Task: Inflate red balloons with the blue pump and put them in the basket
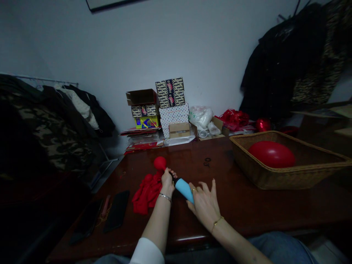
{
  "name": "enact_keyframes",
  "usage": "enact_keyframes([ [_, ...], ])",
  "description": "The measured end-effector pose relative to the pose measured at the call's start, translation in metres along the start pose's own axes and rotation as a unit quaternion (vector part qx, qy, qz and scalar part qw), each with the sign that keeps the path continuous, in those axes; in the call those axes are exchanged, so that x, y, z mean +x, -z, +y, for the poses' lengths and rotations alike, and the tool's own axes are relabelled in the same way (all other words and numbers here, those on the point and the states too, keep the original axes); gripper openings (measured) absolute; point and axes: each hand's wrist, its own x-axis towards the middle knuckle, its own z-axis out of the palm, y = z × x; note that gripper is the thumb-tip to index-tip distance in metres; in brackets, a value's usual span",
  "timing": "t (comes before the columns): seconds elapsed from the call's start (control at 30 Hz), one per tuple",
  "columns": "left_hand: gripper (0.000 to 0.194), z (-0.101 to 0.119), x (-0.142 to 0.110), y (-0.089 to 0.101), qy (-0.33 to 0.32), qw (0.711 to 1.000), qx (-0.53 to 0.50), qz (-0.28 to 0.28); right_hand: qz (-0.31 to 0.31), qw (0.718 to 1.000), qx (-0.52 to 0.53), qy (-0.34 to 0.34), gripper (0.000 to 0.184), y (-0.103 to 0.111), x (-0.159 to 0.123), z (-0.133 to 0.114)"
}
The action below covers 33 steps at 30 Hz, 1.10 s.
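Observation:
My left hand (167, 181) is closed around the neck of a small, partly filled red balloon (160, 163), where it meets the dark nozzle end of a light-blue balloon pump (184, 189). The pump slants down to the right, towards me. At its lower end my right hand (205, 201) grips the blue body between thumb and forefinger, its other fingers raised and spread. Left of the pump lies a heap of limp red balloons (147, 194) on the table, close to my left wrist.
A wicker basket (258, 178) with a large red balloon (271, 154) stands at right on the brown table (220, 220). Black bands (207, 162) lie mid-table, a dark phone-like slab (117, 211) at left. Stacked boxes (174, 113) and plastic bags (201, 116) line the back.

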Motion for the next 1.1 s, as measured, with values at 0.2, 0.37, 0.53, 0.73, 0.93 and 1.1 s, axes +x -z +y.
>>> enact_keyframes([
  [0.2, 0.020, 0.014, 0.009, 0.001, -0.005, 1.000, -0.004, 0.014, -0.011, 1.000, 0.012, 0.013, 0.052, 0.010, -0.018, 0.011],
  [0.37, 0.020, 0.031, 0.017, 0.005, -0.014, 1.000, -0.004, 0.021, -0.016, 1.000, 0.019, 0.016, 0.051, 0.020, -0.039, 0.025],
  [0.53, 0.023, 0.037, 0.018, 0.002, -0.012, 1.000, -0.012, 0.016, -0.008, 1.000, 0.008, 0.018, 0.049, 0.024, -0.044, 0.030],
  [0.73, 0.023, 0.034, 0.012, 0.002, -0.003, 0.999, -0.044, 0.022, -0.007, 1.000, -0.007, 0.020, 0.050, 0.026, -0.031, 0.025],
  [0.93, 0.023, 0.016, 0.002, -0.002, 0.009, 0.999, -0.036, 0.015, -0.017, 1.000, -0.003, 0.014, 0.051, 0.016, -0.009, 0.010],
  [1.1, 0.024, 0.006, -0.002, -0.006, 0.013, 1.000, -0.004, -0.018, -0.013, 1.000, 0.008, -0.005, 0.051, 0.006, 0.005, 0.002],
])
